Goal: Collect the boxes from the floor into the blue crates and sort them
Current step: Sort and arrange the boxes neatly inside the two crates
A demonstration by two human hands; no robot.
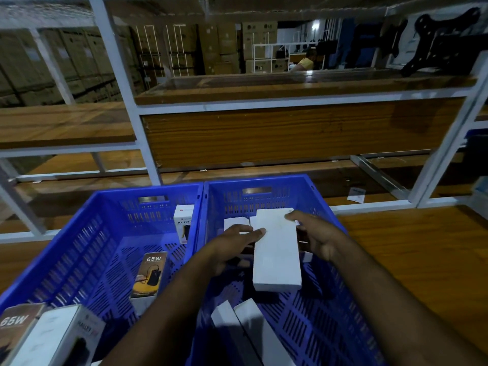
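Sorting a white box in the right blue crate

We hold the long white box [276,249] over the right blue crate [324,299], our left hand [232,247] lying against its left edge with fingers [257,233] nearly straight and our right hand [315,235] reaching over its far right corner; whether those fingers curl round the box we cannot tell. To do this well, we judge it best to keep the box level, steady both long edges, and lay it flat beside the other white boxes [245,328] so the pile stays even. The printed 65W box [150,274] and the Halley box [183,223] sit in the left blue crate [87,249], so we keep plain white ones to the right.
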